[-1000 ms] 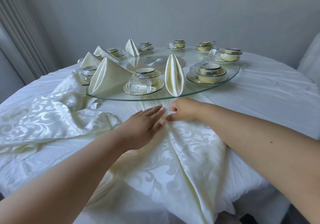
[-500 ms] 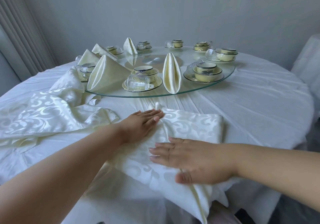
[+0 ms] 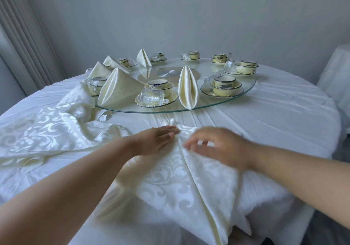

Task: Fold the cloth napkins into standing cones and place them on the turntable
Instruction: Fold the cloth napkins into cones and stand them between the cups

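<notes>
At frame centre the left hand [image 3: 157, 140] presses flat, fingers straight, on the patterned napkin [image 3: 181, 184]; the blurred right hand [image 3: 217, 146] hovers over it, its fingers' pose unclear.

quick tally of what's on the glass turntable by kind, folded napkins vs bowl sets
Folded napkin cones: 5
Bowl-and-saucer sets: 8
Total: 13
Not counted: the clear glasses, too hard to tell apart.
</notes>
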Tool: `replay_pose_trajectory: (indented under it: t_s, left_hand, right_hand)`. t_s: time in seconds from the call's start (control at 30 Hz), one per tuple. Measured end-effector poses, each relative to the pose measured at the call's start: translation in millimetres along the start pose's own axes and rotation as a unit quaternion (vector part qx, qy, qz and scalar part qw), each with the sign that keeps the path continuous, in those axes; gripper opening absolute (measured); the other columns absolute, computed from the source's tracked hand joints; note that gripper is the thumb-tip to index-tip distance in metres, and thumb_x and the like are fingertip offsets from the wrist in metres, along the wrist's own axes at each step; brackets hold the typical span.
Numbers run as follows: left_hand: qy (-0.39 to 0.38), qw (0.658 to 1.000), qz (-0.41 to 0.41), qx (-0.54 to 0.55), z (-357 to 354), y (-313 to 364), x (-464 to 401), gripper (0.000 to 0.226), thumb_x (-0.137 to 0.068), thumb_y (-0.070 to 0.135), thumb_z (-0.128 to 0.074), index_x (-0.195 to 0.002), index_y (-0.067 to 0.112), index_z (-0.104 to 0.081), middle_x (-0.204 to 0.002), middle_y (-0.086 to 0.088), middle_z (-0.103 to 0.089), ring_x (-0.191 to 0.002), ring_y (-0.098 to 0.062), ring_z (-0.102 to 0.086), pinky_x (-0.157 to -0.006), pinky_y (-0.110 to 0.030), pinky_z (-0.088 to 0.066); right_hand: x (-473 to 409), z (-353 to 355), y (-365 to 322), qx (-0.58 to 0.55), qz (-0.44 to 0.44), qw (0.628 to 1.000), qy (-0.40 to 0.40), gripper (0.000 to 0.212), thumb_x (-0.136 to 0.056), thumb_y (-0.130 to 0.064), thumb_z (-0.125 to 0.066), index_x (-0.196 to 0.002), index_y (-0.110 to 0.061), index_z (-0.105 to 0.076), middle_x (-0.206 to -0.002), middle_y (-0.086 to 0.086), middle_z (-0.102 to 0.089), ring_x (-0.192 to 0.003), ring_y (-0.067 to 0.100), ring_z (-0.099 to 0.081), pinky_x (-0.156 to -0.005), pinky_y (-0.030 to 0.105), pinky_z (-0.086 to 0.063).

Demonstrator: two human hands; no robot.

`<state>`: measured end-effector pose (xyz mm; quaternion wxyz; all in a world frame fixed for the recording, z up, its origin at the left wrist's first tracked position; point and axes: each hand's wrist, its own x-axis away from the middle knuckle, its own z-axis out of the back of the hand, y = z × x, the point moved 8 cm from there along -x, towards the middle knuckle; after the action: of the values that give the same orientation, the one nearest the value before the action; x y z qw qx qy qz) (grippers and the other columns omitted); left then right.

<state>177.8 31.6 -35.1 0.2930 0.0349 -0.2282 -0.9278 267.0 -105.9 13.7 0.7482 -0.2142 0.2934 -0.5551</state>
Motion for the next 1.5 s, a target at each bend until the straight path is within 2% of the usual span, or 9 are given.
replay_pose_trajectory:
  t_s: [0.1, 0.27, 0.4, 0.63, 0.77, 0.9, 1.17, 1.33, 1.5]
  left_hand:
    - [0.077, 0.994, 0.057, 0.049, 25.4, -8.7, -4.0, 0.039, -0.096, 0.025, -0.054, -0.135, 0.027, -0.052, -0.135, 0.009, -0.053, -0.116, -0.008, -0.054, -0.094, -0.019, -0.039]
    - [0.126, 0.963, 0.236, -0.020, 47.5, -29.6, 2.6, 0.037, -0.082, 0.045, -0.069, -0.103, 0.017, -0.057, -0.099, -0.002, -0.060, -0.084, -0.020, -0.058, -0.078, -0.030, -0.047]
    - [0.070, 0.958, 0.277, -0.003, 39.7, -38.6, -5.3, 0.053, -0.075, 0.052, -0.073, -0.091, 0.003, -0.061, -0.079, -0.007, -0.062, -0.070, -0.022, -0.056, -0.066, -0.030, -0.044]
    - [0.048, 0.948, 0.296, 0.102, 39.1, -45.5, -13.5, 0.038, -0.068, 0.034, -0.084, -0.080, 0.005, -0.063, -0.039, 0.001, -0.048, -0.039, -0.016, -0.045, -0.048, -0.021, -0.035]
    - [0.056, 0.939, 0.261, 0.215, 36.0, -41.6, -15.7, 0.025, -0.070, 0.017, -0.084, -0.076, 0.005, -0.064, -0.054, -0.004, -0.058, -0.047, -0.017, -0.051, -0.052, -0.017, -0.041]
    - [0.063, 0.917, 0.231, 0.319, 36.5, -39.7, -13.8, 0.023, -0.069, 0.007, -0.083, -0.068, 0.008, -0.060, -0.056, -0.001, -0.061, -0.047, -0.013, -0.056, -0.048, -0.019, -0.046]
    - [0.105, 0.913, 0.150, 0.364, 78.8, 0.1, -6.4, 0.051, -0.061, 0.013, -0.083, -0.102, -0.011, -0.064, -0.093, -0.022, -0.065, -0.083, -0.028, -0.062, -0.091, -0.047, -0.050]
    - [0.242, 0.914, 0.036, 0.324, 168.4, 54.4, 9.0, 0.029, -0.061, 0.024, -0.087, -0.062, 0.016, -0.059, -0.070, -0.010, -0.059, -0.063, -0.021, -0.053, -0.070, -0.036, -0.043]
    - [0.386, 0.902, -0.070, 0.183, 238.2, 125.0, 53.9, 0.033, -0.073, 0.024, -0.082, -0.062, 0.017, -0.051, -0.050, 0.009, -0.042, -0.043, -0.005, -0.035, -0.042, -0.018, -0.025]
  right_hand:
    - [-45.3, 33.8, 31.4, 0.107, -0.117, 0.983, 0.095, 0.024, -0.086, -0.046, -0.063, -0.093, -0.024, -0.064, -0.088, -0.012, -0.061, -0.083, 0.008, -0.058, -0.072, 0.026, -0.046]
    - [-86.0, 17.7, 72.0, 0.146, -0.264, 0.953, 0.024, 0.073, -0.080, -0.061, -0.063, -0.119, 0.001, -0.060, -0.122, 0.017, -0.062, -0.109, 0.032, -0.060, -0.093, 0.040, -0.049]
    - [-106.1, 4.3, 89.6, 0.140, -0.313, 0.939, -0.016, 0.057, -0.072, -0.067, -0.066, -0.065, -0.016, -0.043, -0.066, 0.001, -0.046, -0.059, 0.017, -0.045, -0.051, 0.027, -0.035]
    - [-121.6, 8.8, 96.8, 0.165, -0.343, 0.922, -0.070, 0.066, -0.075, -0.069, -0.062, -0.099, -0.008, -0.056, -0.102, 0.008, -0.060, -0.095, 0.025, -0.059, -0.079, 0.027, -0.046]
    - [-126.9, 11.3, 98.5, 0.064, -0.301, 0.951, -0.031, 0.072, -0.075, -0.059, -0.070, -0.124, -0.007, -0.059, -0.128, 0.003, -0.057, -0.116, 0.023, -0.054, -0.101, 0.034, -0.044]
    - [-129.3, 8.1, 102.0, -0.131, -0.259, 0.957, 0.019, 0.079, -0.065, -0.047, -0.083, -0.129, -0.008, -0.057, -0.122, -0.003, -0.058, -0.116, 0.015, -0.051, -0.101, 0.028, -0.039]
    - [-132.9, 55.0, 54.9, -0.200, -0.147, 0.964, 0.095, 0.014, -0.075, -0.020, -0.080, -0.073, -0.015, -0.067, -0.071, -0.005, -0.062, -0.070, 0.006, -0.057, -0.069, 0.020, -0.043]
    - [-129.4, 136.3, -16.8, -0.180, -0.021, 0.955, 0.236, 0.021, -0.078, -0.018, -0.078, -0.069, -0.012, -0.061, -0.063, -0.003, -0.056, -0.059, 0.009, -0.051, -0.058, 0.023, -0.040]
    - [-99.5, 192.4, -103.0, -0.089, 0.103, 0.941, 0.309, 0.029, -0.080, -0.026, -0.076, -0.078, -0.002, -0.060, -0.063, -0.001, -0.043, -0.056, 0.007, -0.039, -0.053, 0.022, -0.031]
